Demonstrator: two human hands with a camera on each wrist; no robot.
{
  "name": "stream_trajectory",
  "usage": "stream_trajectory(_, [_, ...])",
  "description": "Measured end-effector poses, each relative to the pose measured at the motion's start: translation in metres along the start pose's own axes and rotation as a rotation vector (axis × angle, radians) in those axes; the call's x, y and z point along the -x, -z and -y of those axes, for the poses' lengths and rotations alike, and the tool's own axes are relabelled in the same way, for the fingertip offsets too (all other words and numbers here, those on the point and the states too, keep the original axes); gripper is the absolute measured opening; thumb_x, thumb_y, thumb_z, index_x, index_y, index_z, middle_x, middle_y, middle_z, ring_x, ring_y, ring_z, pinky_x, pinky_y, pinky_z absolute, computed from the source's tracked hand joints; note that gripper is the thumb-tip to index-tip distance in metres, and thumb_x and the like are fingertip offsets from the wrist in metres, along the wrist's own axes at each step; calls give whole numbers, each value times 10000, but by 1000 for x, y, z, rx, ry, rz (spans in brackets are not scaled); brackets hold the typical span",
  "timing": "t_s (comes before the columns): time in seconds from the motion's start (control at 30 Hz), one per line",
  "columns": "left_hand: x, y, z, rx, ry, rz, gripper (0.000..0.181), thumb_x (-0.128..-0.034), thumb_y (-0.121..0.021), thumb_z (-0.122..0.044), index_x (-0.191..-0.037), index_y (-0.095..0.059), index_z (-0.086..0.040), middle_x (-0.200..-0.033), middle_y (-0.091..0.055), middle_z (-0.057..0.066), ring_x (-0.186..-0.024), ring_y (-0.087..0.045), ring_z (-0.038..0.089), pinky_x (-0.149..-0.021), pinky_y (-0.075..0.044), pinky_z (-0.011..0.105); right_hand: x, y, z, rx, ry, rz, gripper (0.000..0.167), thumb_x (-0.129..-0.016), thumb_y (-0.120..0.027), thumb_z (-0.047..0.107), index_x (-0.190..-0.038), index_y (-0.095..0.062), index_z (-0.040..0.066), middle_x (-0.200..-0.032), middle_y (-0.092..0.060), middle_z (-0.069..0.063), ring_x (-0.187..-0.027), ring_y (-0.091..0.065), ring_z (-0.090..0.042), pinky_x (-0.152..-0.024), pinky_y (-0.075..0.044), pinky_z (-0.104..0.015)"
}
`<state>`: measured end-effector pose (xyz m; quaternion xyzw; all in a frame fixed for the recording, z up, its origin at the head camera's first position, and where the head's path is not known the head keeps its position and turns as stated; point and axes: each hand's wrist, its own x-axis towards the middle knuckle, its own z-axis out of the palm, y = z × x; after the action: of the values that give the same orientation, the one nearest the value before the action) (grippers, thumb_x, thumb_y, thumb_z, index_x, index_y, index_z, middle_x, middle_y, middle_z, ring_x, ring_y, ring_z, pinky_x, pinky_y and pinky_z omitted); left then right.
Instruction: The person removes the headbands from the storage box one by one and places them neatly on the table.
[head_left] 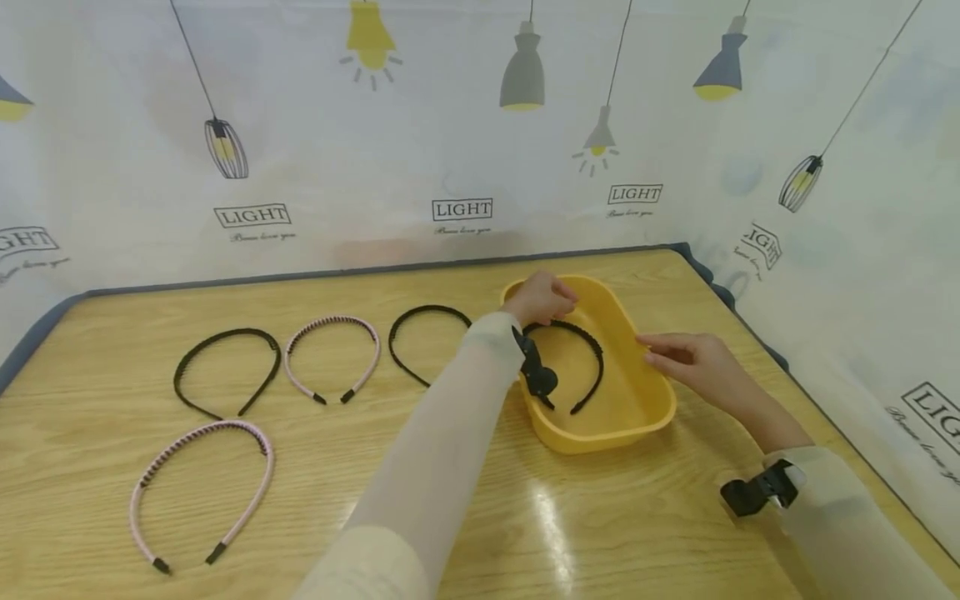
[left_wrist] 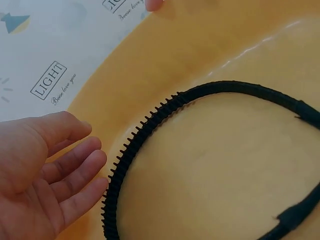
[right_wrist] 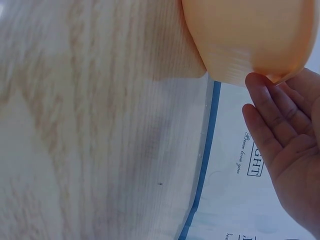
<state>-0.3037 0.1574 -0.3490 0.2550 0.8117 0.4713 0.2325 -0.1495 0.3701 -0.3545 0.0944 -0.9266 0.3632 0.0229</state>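
Note:
A yellow plastic basin (head_left: 600, 442) stands on the table's right side, holding a black toothed headband (head_left: 598, 354). My left hand (head_left: 536, 298) is over the basin's far left part, its fingers loosely bent with nothing between them. In the left wrist view, those fingertips (left_wrist: 102, 185) are right beside the comb-like teeth of the black headband (left_wrist: 127, 150); whether they touch it I cannot tell. My right hand (head_left: 693, 362) pinches the basin's right rim. From the right wrist, several of its fingers (right_wrist: 270, 107) show under the rim, against the outer wall.
Left of the basin, a black headband (head_left: 392, 337), a pink one (head_left: 375, 354), another black one (head_left: 279, 358) and a larger pink one (head_left: 135, 500) lie on the wooden table (head_left: 337, 467). A lamp-printed cloth (head_left: 360, 167) hangs behind and to the right.

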Motion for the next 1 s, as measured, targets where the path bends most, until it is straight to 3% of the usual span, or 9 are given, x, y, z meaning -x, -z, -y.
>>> stream_trajectory(0.23, [-2,1,0,-91,-19,-10,265,-884,-566,-38,-1136,-645,-13,-1124,-618,95,-953,-580,191,-741,-487,248,0,1,0,1,8,-4,378,-921,-567,216,-1234,-573,4,-1169,-591,-185,-934,-532,87,-760,-477,-146])
stream_trajectory(0.43, [-4,-1,2,-154,-25,-2,267,-876,-578,-12,-1133,-649,-16,-1139,-621,110,-1016,-578,220,-794,-492,263,0,1,-2,-11,9,-3,371,-919,-570,207,-1231,-576,6,-1167,-593,-180,-924,-541,84,-751,-484,-154])
stream_trajectory(0.8, [-3,-2,1,-235,38,42,303,-884,-550,34,-1155,-647,-59,-1188,-601,75,-1083,-546,212,-844,-477,271,0,-1,-3,-12,1,-2,376,-919,-571,213,-1231,-575,5,-1172,-591,-178,-930,-566,37,-745,-496,-176])
stream_trajectory(0.87, [-5,-3,2,-259,45,44,318,-874,-552,58,-1146,-655,-71,-1180,-608,61,-1076,-549,199,-821,-479,243,0,-1,-3,-17,2,-2,375,-918,-573,206,-1232,-574,1,-1170,-591,-180,-919,-563,50,-739,-499,-181])
stream_trajectory(1.0, [-8,-5,4,-309,58,55,376,-848,-536,119,-1126,-669,-95,-1164,-619,42,-1046,-555,160,-656,-423,165,-1,-1,-4,-24,3,-3,375,-917,-574,199,-1231,-571,-6,-1168,-590,-185,-906,-561,60,-729,-503,-186])
